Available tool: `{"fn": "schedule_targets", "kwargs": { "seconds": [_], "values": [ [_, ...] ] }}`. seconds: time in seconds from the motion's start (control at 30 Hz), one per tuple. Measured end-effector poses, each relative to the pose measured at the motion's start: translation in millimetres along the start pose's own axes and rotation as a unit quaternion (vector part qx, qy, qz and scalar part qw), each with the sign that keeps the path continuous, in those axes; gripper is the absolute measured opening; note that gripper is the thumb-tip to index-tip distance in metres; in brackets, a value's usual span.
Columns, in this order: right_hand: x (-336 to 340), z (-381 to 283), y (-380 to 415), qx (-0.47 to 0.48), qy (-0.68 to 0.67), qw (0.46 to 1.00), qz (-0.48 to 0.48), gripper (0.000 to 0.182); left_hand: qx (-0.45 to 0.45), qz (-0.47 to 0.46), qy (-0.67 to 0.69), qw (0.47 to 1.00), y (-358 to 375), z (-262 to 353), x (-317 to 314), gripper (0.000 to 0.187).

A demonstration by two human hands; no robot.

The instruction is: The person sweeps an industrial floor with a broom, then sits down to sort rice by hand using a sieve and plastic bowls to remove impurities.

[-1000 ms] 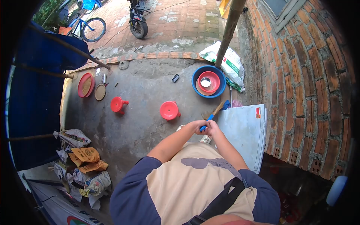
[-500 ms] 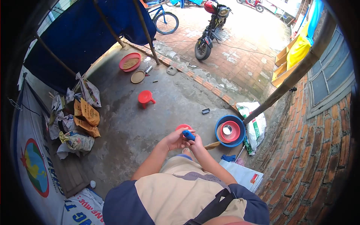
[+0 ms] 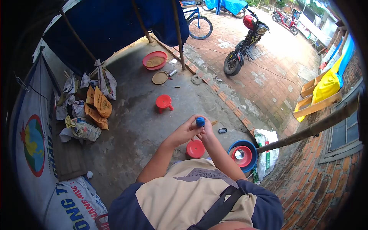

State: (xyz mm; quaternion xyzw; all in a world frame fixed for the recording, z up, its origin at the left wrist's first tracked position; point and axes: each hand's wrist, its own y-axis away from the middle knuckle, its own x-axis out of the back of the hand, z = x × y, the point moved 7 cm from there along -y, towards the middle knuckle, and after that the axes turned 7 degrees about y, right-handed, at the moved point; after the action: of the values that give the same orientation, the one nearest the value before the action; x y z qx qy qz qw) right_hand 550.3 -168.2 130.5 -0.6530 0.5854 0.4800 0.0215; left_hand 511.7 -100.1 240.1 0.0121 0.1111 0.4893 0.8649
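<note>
Two hands [image 3: 187, 129] [image 3: 208, 129] on blue handle [image 3: 200, 122], red basin [image 3: 247, 155] in tub [image 3: 254, 158].

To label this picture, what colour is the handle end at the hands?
The handle end is blue, clearest in the head view.

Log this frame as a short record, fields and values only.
Held: blue handle, between left hand and right hand; each one's exact grip partly hidden
Stools: near red stool, far red stool
Right side: blue tub containing red bowl and silver container
Left side: piled bags
Beyond: dark motorbike on brick paving
</note>
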Motion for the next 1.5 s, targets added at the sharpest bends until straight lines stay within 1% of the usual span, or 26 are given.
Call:
{"fn": "schedule_targets", "kwargs": {
  "seconds": [0.03, 0.07, 0.1, 0.13, 0.17, 0.2, 0.33, 0.43, 0.47, 0.5, 0.63, 0.7, 0.73, 0.77, 0.83, 0.87, 0.97, 1.03, 1.1, 1.13, 1.2, 1.23, 1.3, 1.33, 1.47, 1.5],
  "values": [
    [-9, -3, -4, -0.029, 0.004, 1.0, 0.0, 0.031, -0.004, 0.017, 0.002, 1.0, -2, 1, 12, 0.035],
    [-4, 2, -31, -0.024, 0.001, 0.998, -0.054, 0.027, 0.004, 0.04, 0.04, 0.998, -4, 0, 24, 0.032],
    [3, 12, -60, -0.036, 0.012, 0.997, -0.064, 0.027, 0.01, 0.063, 0.08, 0.995, -7, -1, 37, 0.03],
    [7, 14, -80, -0.031, 0.013, 0.999, -0.02, 0.025, 0.004, 0.082, 0.084, 0.993, -10, -2, 50, 0.03],
    [10, 14, -97, -0.024, 0.015, 0.999, 0.024, 0.023, 0.016, 0.1, 0.139, 0.985, -14, -8, 63, 0.03],
    [9, 14, -112, -0.018, 0.014, 0.999, 0.029, 0.019, 0.026, 0.117, 0.194, 0.974, -19, -14, 76, 0.029],
    [10, 17, -190, -0.063, 0.055, 0.996, 0.002, 0.017, -0.028, 0.186, 0.287, 0.939, -46, -23, 118, 0.032],
    [4, 11, -234, -0.113, 0.078, 0.99, -0.013, 0.016, -0.049, 0.238, 0.345, 0.907, -71, -29, 141, 0.034],
    [0, 5, -243, -0.136, 0.087, 0.987, -0.009, 0.016, -0.038, 0.249, 0.398, 0.882, -83, -34, 145, 0.035],
    [-6, -8, -255, -0.146, 0.105, 0.983, -0.022, 0.016, -0.03, 0.257, 0.451, 0.854, -97, -37, 151, 0.036],
    [18, -21, -325, -0.223, 0.166, 0.956, -0.099, 0.016, -0.078, 0.286, 0.522, 0.799, -149, -36, 160, 0.038],
    [20, -36, -352, -0.217, 0.24, 0.942, -0.09, 0.014, -0.065, 0.332, 0.535, 0.774, -174, -39, 165, 0.036],
    [16, -50, -356, -0.183, 0.27, 0.942, -0.074, 0.014, -0.07, 0.33, 0.542, 0.77, -186, -41, 167, 0.03],
    [11, -56, -353, -0.194, 0.276, 0.938, -0.076, 0.014, -0.072, 0.339, 0.547, 0.762, -196, -50, 169, 0.03],
    [-5, -92, -355, -0.053, 0.373, 0.926, -0.033, 0.016, -0.064, 0.355, 0.549, 0.754, -215, -66, 178, 0.026],
    [-17, -104, -350, -0.019, 0.381, 0.923, -0.052, 0.016, -0.057, 0.364, 0.566, 0.737, -220, -69, 181, 0.022],
    [-17, -103, -379, -0.029, 0.388, 0.919, -0.069, 0.013, -0.046, 0.399, 0.557, 0.727, -231, -74, 196, 0.023],
    [-17, -104, -399, -0.023, 0.388, 0.918, -0.087, 0.012, -0.02, 0.391, 0.569, 0.723, -243, -84, 214, 0.018],
    [-17, -110, -422, -0.018, 0.411, 0.908, -0.084, 0.012, 0.024, 0.279, 0.626, 0.728, -267, -92, 226, 0.014],
    [-21, -115, -434, -0.017, 0.412, 0.907, -0.08, 0.012, 0.025, 0.276, 0.628, 0.727, -279, -95, 238, 0.014],
    [-24, -123, -456, -0.011, 0.451, 0.891, -0.049, 0.01, 0.064, 0.258, 0.76, 0.593, -306, -106, 248, 0.016],
    [-30, -128, -465, 0.0, 0.472, 0.88, -0.047, 0.011, 0.076, 0.242, 0.769, 0.586, -317, -106, 259, 0.015],
    [-30, -126, -499, 0.009, 0.498, 0.866, -0.039, 0.014, 0.08, 0.233, 0.779, 0.576, -340, -128, 294, 0.011],
    [-32, -122, -514, -0.025, 0.46, 0.887, -0.035, 0.013, 0.087, 0.228, 0.777, 0.58, -347, -129, 314, 0.011],
    [-33, -128, -560, -0.047, 0.413, 0.909, -0.021, 0.003, 0.171, 0.223, 0.73, 0.623, -375, -137, 355, 0.012],
    [-34, -133, -567, -0.049, 0.452, 0.89, -0.029, 0.003, 0.189, 0.222, 0.717, 0.633, -382, -138, 366, 0.012]
  ]
}}
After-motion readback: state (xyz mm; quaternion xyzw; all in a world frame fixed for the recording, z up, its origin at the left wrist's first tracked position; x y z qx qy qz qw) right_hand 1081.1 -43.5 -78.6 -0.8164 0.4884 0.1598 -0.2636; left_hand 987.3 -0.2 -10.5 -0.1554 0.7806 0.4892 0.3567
